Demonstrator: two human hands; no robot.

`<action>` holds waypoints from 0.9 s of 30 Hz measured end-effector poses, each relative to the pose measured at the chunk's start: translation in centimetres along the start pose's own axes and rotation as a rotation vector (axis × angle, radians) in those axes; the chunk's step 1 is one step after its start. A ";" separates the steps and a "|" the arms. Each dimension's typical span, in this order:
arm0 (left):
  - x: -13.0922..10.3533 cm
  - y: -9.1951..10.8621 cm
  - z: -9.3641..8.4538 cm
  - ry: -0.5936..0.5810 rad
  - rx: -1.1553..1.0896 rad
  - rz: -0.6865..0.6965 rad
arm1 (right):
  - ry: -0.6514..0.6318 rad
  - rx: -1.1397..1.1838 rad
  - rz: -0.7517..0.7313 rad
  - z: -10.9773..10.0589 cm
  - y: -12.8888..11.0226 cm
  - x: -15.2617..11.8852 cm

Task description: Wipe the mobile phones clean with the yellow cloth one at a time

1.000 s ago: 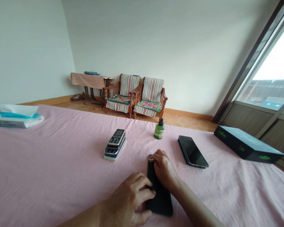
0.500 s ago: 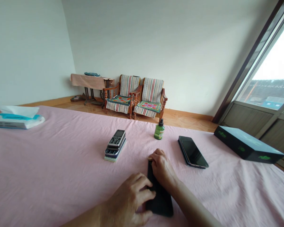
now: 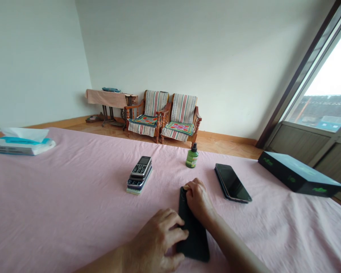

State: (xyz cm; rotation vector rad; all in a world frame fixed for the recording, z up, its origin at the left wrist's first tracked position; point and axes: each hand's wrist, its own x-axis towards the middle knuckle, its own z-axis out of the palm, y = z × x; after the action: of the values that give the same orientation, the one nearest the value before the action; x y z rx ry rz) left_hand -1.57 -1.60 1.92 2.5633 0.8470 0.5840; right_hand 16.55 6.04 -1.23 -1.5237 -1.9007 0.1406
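Note:
A dark phone (image 3: 194,242) lies flat on the pink cloth, with a round lens-like mark near its far end. My left hand (image 3: 161,237) has curled fingers bent over the phone's left edge, the fingertips pressing on it and the thumb by its near left side. At the far end, my right hand (image 3: 199,197) is closed, its fingertips pinched together against the phone's surface. Something small and pale shows at those fingertips, but I cannot make out what it is. The right wrist and forearm hide part of the phone's right side.
Stacked phones (image 3: 139,172) sit left of my hands; another stack of dark phones (image 3: 233,184) lies right. A green bottle (image 3: 192,157) stands beyond. A black box (image 3: 298,174) is far right, a tissue pack (image 3: 22,144) far left. Two wooden chairs (image 3: 179,113) stand past the cloth.
My right hand has shifted slightly at the phone's far end, showing more of the corner and its round mark. My left hand stays on the left edge.

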 end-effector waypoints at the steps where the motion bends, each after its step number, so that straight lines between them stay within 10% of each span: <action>1: 0.0 0.0 0.0 0.000 0.001 0.000 | 0.003 -0.004 0.010 0.0 0.1 0.0; 27: 0.0 -0.2 0.5 0.019 0.005 0.013 | -0.023 0.119 -0.076 0.3 0.3 0.0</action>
State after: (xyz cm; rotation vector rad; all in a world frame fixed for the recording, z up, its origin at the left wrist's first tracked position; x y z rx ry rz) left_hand -1.46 -1.56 1.39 2.5734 0.8396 0.6123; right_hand 16.63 6.22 -1.56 -1.3751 -1.9294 0.2337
